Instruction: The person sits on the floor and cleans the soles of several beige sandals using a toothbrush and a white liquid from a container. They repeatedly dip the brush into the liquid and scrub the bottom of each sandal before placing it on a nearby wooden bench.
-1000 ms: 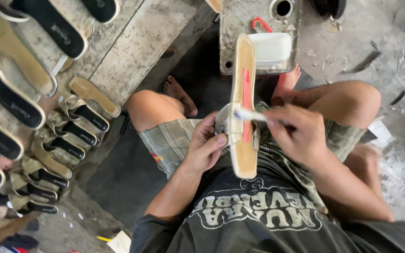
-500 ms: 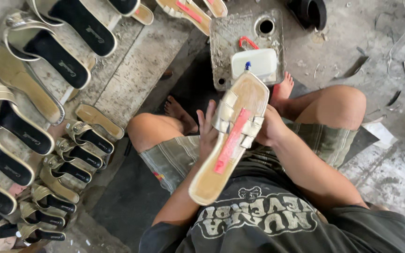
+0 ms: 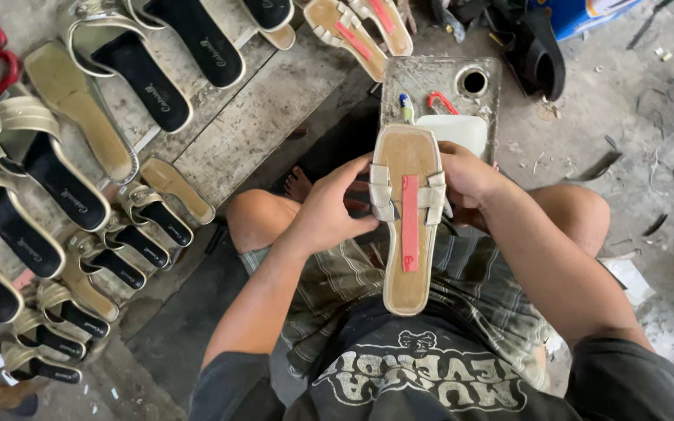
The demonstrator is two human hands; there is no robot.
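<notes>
Seated worker seen from above, sandal held over the lap. Along the left edge of the floor, a wooden board (image 3: pixel 267 109) carries rows of finished sandals (image 3: pixel 64 187), gold-strapped with black insoles, packed close together; a bare strip of the board's grey, weathered planks lies between them and the worker's knee. The left hand (image 3: pixel 329 206) has its grip clamped on the left side of the sandal (image 3: pixel 407 226), fingers curled over the strap and edge. The sandal is a flat, elongated oval of tan sole material with pale gold cross straps and a red strip (image 3: pixel 410 222) running down its middle; its long axis runs nearly straight away from the body, rounded toe end pointing to the far side, the other end above the plaid shorts (image 3: pixel 337 281). The right hand (image 3: pixel 466 175) grips the right side at the straps, closed on it. Just beyond the toe lies a grey metal plate (image 3: pixel 431 78) with a round hole; rough concrete floor (image 3: pixel 633 101) lies open to the right.
</notes>
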